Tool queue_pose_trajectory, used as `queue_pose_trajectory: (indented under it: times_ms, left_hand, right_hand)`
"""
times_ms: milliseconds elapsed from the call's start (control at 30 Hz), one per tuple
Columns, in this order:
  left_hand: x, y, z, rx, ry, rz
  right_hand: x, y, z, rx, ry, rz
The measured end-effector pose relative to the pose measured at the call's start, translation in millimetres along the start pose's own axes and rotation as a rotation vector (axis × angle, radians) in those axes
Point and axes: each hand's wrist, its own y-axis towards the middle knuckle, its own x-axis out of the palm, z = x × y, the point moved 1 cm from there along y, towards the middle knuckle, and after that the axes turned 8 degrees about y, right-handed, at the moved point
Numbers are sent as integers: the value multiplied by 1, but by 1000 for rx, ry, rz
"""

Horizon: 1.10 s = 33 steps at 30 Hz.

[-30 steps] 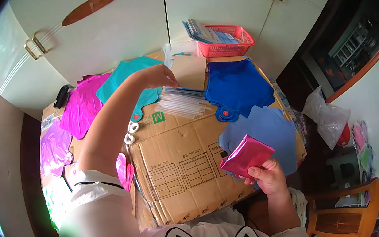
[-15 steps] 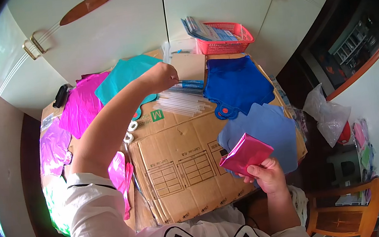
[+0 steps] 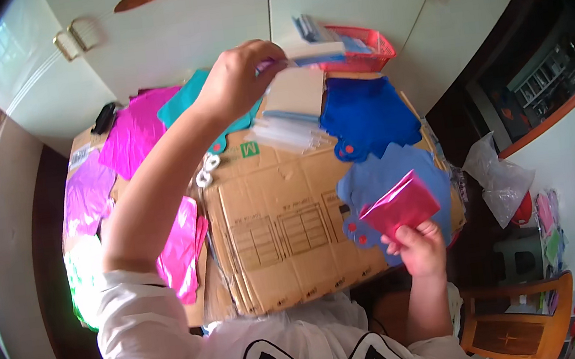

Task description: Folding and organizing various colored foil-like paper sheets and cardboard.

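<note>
My right hand (image 3: 419,246) grips a folded, shiny pink foil piece (image 3: 402,207), thumb on top, above the light blue foil pieces (image 3: 401,165) at the table's right. Raised over the far side, my left hand (image 3: 239,78) is closed on a thin, flat, clear-and-blue packet (image 3: 315,54), which is blurred by motion. Beneath it lie a pale cardboard piece (image 3: 297,92) and a stack of clear plastic sleeves (image 3: 285,133). A dark blue foil stack (image 3: 369,112) with a rounded tab sits to their right.
A large cardboard sheet (image 3: 293,229) covers the table's middle. Teal (image 3: 181,103), magenta (image 3: 132,137), lilac (image 3: 86,190) and pink foil pieces (image 3: 180,253) lie at left, near white rings (image 3: 206,171). A red basket (image 3: 379,46) stands at the back; a wooden chair (image 3: 516,320) is at right.
My left hand has lifted from the sleeves with the flat packet in it. My right hand has moved slightly right with the pink foil piece, and the view has shifted a little.
</note>
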Motion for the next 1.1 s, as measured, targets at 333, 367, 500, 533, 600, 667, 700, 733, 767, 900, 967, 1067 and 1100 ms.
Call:
queue_pose_trajectory:
  times_ms: [333,367,500,533,600,667,700,733,767,900,967,1067,1100]
  left_hand:
    - [-55,-319,157,107,-23,-330]
    - [-53,-335,164,84,16,-263]
    - [-38,-397,181,-228,-72,-7]
    - [-37,-407,185,-358,-160,48]
    - [-28,-421,187,-674,-389,-40]
    - [-6,-438,177,-918,-732,-139]
    - [-3,-435,178,-952,-776,-144]
    - [-10,-424,180,-851,-609,-108]
    - [-22,-411,183,-747,-444,-72]
    - [-45,-372,176,-305,66,-18]
    - [-44,-355,162,-134,93,-182]
    - [-28,-339,137,-123,-37,-249]
    - [-27,-327,133,-173,-59,-272]
  right_hand:
    - [43,-26,21,261,-184,-238]
    - [48,-31,28,287,-228,-235]
    - [56,-48,55,234,-260,-296]
    - [60,-49,59,211,-239,-303]
    - [66,-53,62,162,-199,-314]
    - [65,-60,59,149,-237,-330]
    - [64,-62,56,140,-260,-339]
    - [62,-66,51,113,-233,-351]
    - [59,-74,43,86,-206,-362]
    - [30,-113,28,60,-202,-371]
    - [19,-124,38,27,-217,-366]
    - [23,-122,51,-57,-248,-392]
    - [28,-119,52,-11,-187,-381]
